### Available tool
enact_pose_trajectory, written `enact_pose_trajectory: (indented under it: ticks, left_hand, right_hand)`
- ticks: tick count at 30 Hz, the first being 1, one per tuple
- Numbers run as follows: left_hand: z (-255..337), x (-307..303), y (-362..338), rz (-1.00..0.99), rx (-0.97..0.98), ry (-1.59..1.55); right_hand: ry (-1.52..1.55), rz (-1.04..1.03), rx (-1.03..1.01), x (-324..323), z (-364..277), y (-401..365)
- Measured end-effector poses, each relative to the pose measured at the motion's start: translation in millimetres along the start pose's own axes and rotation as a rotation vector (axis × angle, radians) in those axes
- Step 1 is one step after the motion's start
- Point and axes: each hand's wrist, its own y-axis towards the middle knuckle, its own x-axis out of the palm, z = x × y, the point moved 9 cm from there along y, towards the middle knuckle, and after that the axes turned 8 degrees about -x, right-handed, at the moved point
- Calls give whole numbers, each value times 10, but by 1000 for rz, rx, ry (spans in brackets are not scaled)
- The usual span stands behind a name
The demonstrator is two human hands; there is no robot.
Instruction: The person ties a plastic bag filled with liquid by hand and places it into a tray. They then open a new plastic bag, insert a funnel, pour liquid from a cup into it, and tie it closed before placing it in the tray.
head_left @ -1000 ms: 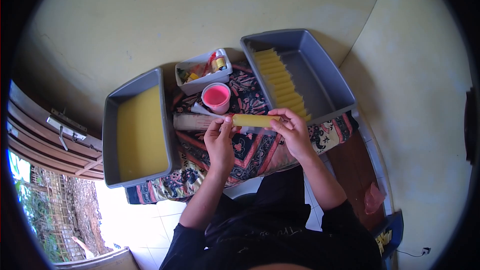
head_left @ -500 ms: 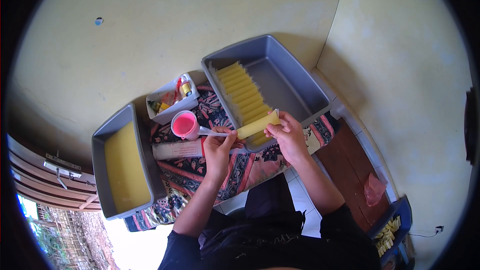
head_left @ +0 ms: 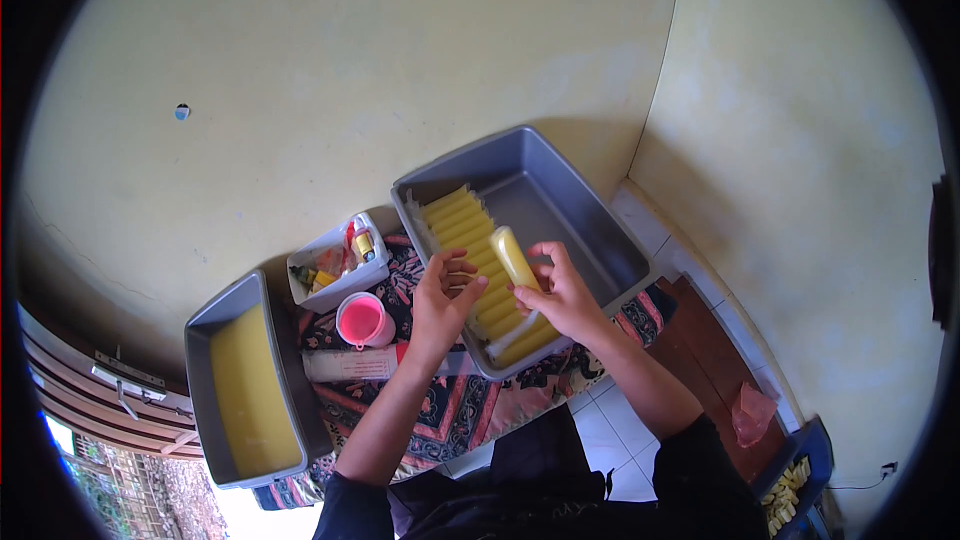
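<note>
Right fingers (head_left: 551, 254) are gripping a glossy, yellow-filled clear plastic tube (head_left: 513, 258) over a gray tub (head_left: 565, 220), left fingers (head_left: 456, 266) hovering open.

Two hands (head_left: 443, 302), one held tube (head_left: 513, 258), two grey tubs (head_left: 560, 215), one cup (head_left: 388, 333)

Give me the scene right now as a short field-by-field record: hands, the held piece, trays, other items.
right hand: right hand grips the filled yellow tube
left hand: left hand open, nothing visibly held
held tube pose: tilted, above the right tray
right tray contents: row of yellow tubes, along its left side
left tray: left tray holds yellow liquid
between trays: white bin, pink-and-white cup, printed packet
surface: patterned cloth
</note>
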Motion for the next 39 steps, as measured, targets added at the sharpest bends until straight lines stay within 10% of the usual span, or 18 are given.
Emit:
enact_pose_trajectory:
  ticks: [4,12,19,23,33,39]
  left_hand:
    - [-32,191,303,-236,-120,100]
    - [-470,358,797,-285,-411,-69]
    - [-822,407,1415,-181,-545,-115]
    - [-1064,382,1858,-88,-528,-53]
    - [-979,407,2342,-95,-206,646]
    - [-824,494,2321,-149,34,887]
  right_hand:
    - [80,-187,247,-104,243,152]
    - [324,146,359,-502,578,537]
    - [-342,15,246,-822,914,1318]
    - [-799,1,83,-887,892,1740]
    - [-823,8,-31,-989,1394,2212]
    - [-1163,-31,-466,-864,1375,2070]
